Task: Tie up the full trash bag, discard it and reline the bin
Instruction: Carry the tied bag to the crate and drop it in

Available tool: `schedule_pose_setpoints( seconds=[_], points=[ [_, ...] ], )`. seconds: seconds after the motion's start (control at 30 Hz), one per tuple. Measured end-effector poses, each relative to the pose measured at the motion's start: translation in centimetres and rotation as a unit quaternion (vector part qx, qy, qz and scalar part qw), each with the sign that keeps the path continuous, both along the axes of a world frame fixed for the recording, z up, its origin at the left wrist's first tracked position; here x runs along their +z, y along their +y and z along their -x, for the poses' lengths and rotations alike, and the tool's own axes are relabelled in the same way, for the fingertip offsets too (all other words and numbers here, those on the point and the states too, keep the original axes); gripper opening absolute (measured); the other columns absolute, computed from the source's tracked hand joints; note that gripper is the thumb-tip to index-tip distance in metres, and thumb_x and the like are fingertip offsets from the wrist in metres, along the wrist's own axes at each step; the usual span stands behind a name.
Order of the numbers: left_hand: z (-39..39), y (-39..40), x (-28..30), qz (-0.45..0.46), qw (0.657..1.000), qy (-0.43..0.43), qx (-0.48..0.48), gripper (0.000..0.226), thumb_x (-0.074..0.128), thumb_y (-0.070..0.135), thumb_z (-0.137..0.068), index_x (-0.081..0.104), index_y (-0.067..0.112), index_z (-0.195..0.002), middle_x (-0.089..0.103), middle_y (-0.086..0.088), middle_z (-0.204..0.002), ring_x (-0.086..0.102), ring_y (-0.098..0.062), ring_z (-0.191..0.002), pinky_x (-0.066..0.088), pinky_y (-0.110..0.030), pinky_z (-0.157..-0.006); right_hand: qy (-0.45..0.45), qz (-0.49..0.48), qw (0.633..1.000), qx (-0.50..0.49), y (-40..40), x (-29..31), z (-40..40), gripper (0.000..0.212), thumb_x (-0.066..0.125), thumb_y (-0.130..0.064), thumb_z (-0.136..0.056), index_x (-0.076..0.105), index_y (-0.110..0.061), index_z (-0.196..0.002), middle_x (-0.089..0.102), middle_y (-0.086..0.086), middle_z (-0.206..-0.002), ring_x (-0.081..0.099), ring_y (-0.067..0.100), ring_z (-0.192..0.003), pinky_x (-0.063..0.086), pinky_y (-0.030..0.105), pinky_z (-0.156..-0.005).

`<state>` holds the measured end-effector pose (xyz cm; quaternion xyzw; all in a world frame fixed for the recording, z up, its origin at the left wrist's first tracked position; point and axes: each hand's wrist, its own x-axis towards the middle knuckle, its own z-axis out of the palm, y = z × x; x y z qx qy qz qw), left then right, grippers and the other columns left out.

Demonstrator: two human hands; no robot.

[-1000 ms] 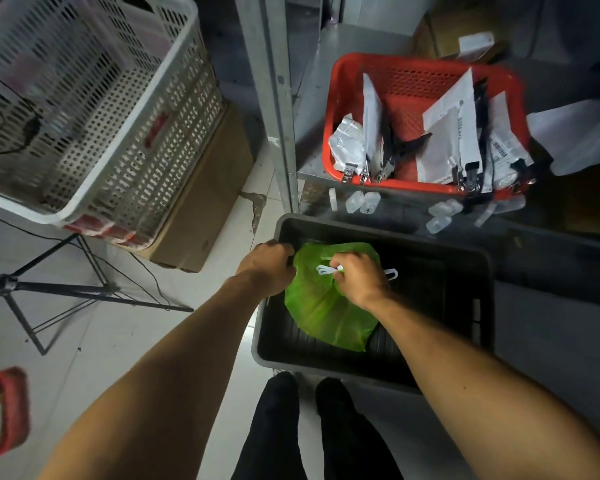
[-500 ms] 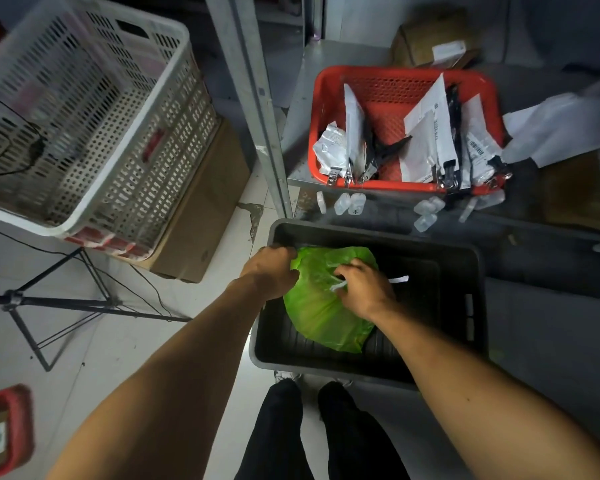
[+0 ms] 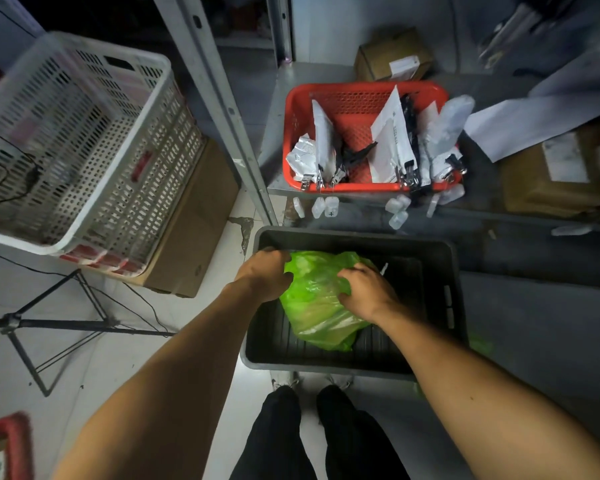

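Observation:
A full green plastic trash bag (image 3: 317,306) lies inside a shallow dark grey bin (image 3: 433,367) on the floor in front of my feet. My left hand (image 3: 265,271) grips the bag's upper left edge near the bin's far left corner. My right hand (image 3: 364,292) is closed on the bag's right side, fingers pressed into the plastic. A small white piece (image 3: 383,268) pokes out just beyond my right hand. The bag's mouth is hidden under my hands.
A red basket (image 3: 361,88) of papers and clips sits on a low metal shelf behind the bin, small clear bottles (image 3: 324,206) below it. A white perforated crate (image 3: 84,140) and cardboard box (image 3: 194,230) stand left, with a black tripod (image 3: 49,323) on the floor.
The white strips seen on top of the bag are now mostly hidden under my right hand, which has shifted down onto the bag. My left hand has closed further on the bag's edge.

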<state>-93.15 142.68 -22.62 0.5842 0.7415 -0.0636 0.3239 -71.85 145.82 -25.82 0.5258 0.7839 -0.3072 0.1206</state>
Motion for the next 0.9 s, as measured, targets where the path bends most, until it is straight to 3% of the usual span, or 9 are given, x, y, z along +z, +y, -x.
schedule_pose_setpoints(
  seconds=[0.33, 0.5, 0.63, 0.77, 0.9],
  points=[
    [-3.6, 0.8, 5.4, -0.042, 0.994, 0.049, -0.088, 0.034, 0.059, 0.037, -0.085, 0.062, 0.018, -0.114, 0.063, -0.014, -0.120, 0.057, -0.036, -0.113, 0.050, -0.041, -0.089, -0.007, -0.092, 0.994, -0.051, -1.2, 6.2, -3.9, 0.060, 0.063, -0.045, -0.084, 0.048, -0.026, -0.138, 0.050, 0.004, -0.134, 0.044, 0.028, -0.125, 0.043, 0.038, -0.102],
    [-4.9, 0.3, 8.9, -0.078, 0.983, 0.065, -0.154, 0.047, 0.056, 0.036, -0.082, 0.056, 0.022, -0.126, 0.060, -0.014, -0.127, 0.053, -0.037, -0.120, 0.050, -0.046, -0.097, -0.031, -0.145, 0.985, -0.092, -3.6, 9.9, -5.6, 0.059, 0.057, -0.050, -0.085, 0.046, -0.028, -0.139, 0.046, 0.001, -0.139, 0.039, 0.026, -0.130, 0.041, 0.041, -0.105],
    [-5.3, -0.5, 11.3, -0.101, 0.970, 0.064, -0.214, 0.059, 0.048, 0.050, -0.073, 0.056, 0.027, -0.128, 0.059, -0.014, -0.128, 0.054, -0.039, -0.119, 0.048, -0.046, -0.100, -0.054, -0.179, 0.971, -0.147, -7.0, 12.7, -7.0, 0.059, 0.056, -0.049, -0.087, 0.046, -0.027, -0.140, 0.046, 0.002, -0.142, 0.038, 0.027, -0.132, 0.036, 0.038, -0.109],
    [-6.4, -2.0, 13.1, -0.122, 0.959, 0.064, -0.248, 0.052, 0.058, 0.043, -0.082, 0.055, 0.014, -0.125, 0.059, -0.018, -0.124, 0.054, -0.040, -0.117, 0.048, -0.046, -0.097, -0.057, -0.186, 0.959, -0.205, -11.3, 15.1, -8.4, 0.058, 0.056, -0.045, -0.088, 0.044, -0.025, -0.141, 0.043, 0.002, -0.145, 0.036, 0.027, -0.134, 0.038, 0.040, -0.108],
    [-8.6, -4.0, 14.2, -0.143, 0.947, 0.044, -0.285, 0.049, 0.058, 0.044, -0.086, 0.056, 0.020, -0.128, 0.059, -0.017, -0.126, 0.053, -0.038, -0.119, 0.048, -0.044, -0.099, -0.078, -0.181, 0.949, -0.247, -16.0, 16.7, -10.2, 0.057, 0.056, -0.043, -0.089, 0.044, -0.025, -0.142, 0.042, 0.002, -0.145, 0.037, 0.026, -0.133, 0.038, 0.039, -0.108]
  ],
)
